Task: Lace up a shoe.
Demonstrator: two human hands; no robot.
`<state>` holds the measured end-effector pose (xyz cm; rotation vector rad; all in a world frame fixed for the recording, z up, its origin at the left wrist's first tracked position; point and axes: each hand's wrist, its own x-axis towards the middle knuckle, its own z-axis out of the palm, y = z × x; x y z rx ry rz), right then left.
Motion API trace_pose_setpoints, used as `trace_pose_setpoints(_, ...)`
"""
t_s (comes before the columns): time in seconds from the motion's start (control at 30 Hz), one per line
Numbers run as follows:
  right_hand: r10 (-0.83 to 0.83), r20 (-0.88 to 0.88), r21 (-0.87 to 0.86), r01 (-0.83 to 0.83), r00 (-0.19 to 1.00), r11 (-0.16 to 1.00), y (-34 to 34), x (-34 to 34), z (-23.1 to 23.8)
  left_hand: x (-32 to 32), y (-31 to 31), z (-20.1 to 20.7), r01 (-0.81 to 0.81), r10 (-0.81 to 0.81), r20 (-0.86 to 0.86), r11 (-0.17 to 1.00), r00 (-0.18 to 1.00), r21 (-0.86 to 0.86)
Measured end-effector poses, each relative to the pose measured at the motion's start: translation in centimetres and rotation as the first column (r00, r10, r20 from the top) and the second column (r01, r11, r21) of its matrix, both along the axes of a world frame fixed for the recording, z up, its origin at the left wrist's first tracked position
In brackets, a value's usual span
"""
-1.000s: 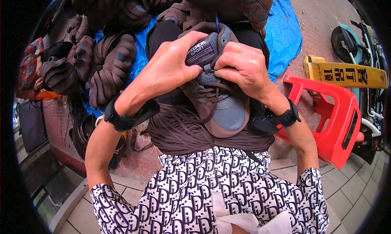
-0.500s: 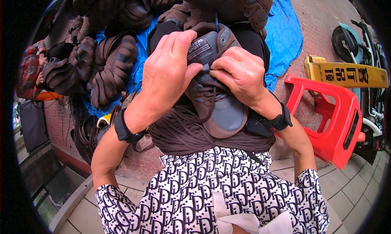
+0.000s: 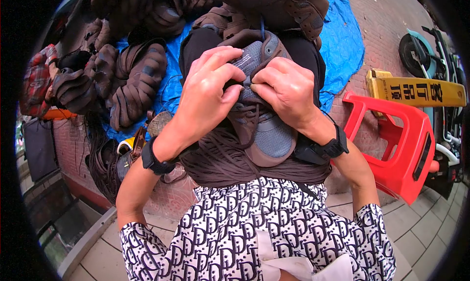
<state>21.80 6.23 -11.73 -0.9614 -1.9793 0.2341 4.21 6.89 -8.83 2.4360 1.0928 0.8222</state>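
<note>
An unsoled brown shoe upper with a grey mesh toe lies across my lap, toe toward me. Brown lace is threaded through its lower eyelets. My right hand pinches the small grey lace loop on the shoe's tongue. Against it, from the left, my left hand has its thumb and forefinger closed together; what lies between their tips is too small to make out. A thick bundle of brown shoelaces is spread over my lap beneath the upper.
Stacks of nested brown shoe uppers lie on a blue tarp ahead and to the left. At my right stands a red plastic stool, beside a yellow sign board and a parked bike. Another person's plaid sleeve shows far left.
My left hand has drawn down and slightly left from the tongue's upper edge, its fingers curling in. My right hand stays at the loop, now more hidden.
</note>
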Motion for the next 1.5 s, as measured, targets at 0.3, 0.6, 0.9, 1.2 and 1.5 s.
trace_pose_setpoints(0.3,0.041,-0.030,0.018,-0.041,0.999,0.999,0.5,0.9,0.4,0.0,0.7,-0.5,0.035,-0.035,-0.003,0.999,0.999,0.006)
trace_pose_setpoints(0.6,-0.049,0.306,0.132,0.008,0.951,0.991,1.4,1.7,1.2,0.5,0.3,-0.4,0.032,-0.030,-0.027,0.998,0.999,0.063)
trace_pose_setpoints(0.9,0.075,0.229,0.048,-0.088,0.971,0.995,1.8,3.4,2.0,-0.7,0.5,1.5,-0.020,0.020,-0.002,1.000,1.000,-0.006)
trace_pose_setpoints(1.2,0.116,0.075,-0.049,-0.113,0.990,0.992,2.0,3.0,2.0,0.6,-0.3,2.5,-0.038,0.038,0.159,0.999,0.987,-0.002)
trace_pose_setpoints(1.5,0.144,0.013,-0.098,-0.142,0.990,0.985,2.2,2.8,1.6,2.4,-0.4,3.2,0.211,0.249,0.449,0.626,0.858,-0.751)
